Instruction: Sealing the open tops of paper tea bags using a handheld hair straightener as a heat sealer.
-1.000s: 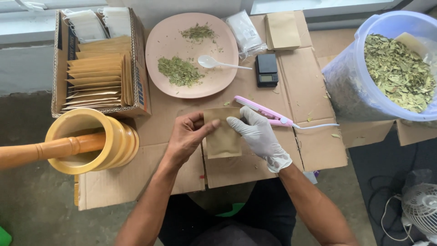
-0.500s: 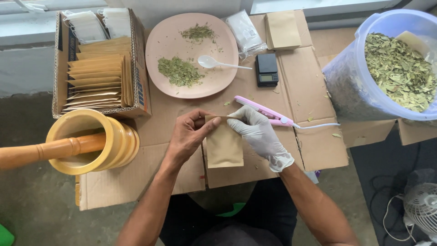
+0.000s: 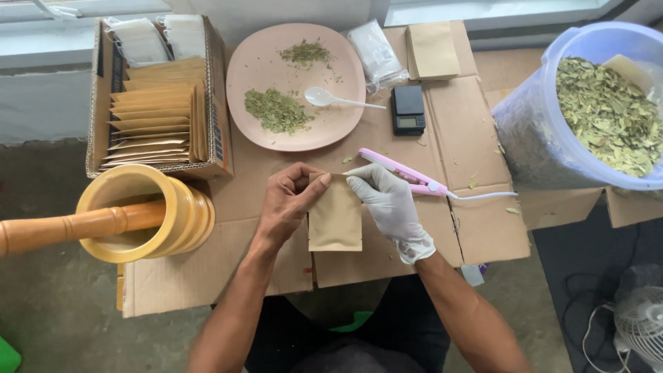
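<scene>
A small brown paper pouch (image 3: 335, 221) lies flat on the cardboard sheet (image 3: 483, 228) in front of me. My left hand (image 3: 289, 204), bare, pinches the pouch's top left corner. My right hand (image 3: 390, 207), in a white glove, pinches the top right edge. Just beyond the gloved fingers rests a pink handheld sealer (image 3: 404, 173) with a white cord. A pink plate (image 3: 259, 69) farther back holds two heaps of crushed green herb and a white spoon (image 3: 331, 100).
A cardboard box (image 3: 100, 103) of brown pouches stands at the back left. A yellow mortar (image 3: 179, 214) with a wooden pestle (image 3: 69, 228) sits at the left. A small black scale (image 3: 407, 109), clear packets (image 3: 376, 52), and a plastic tub (image 3: 532, 138) of dried leaves are at the right. A fan (image 3: 639, 321) is on the floor.
Both hands have shifted from the pouch's middle to its top edge, and the pouch now lies flat with its mouth pinched between the fingers.
</scene>
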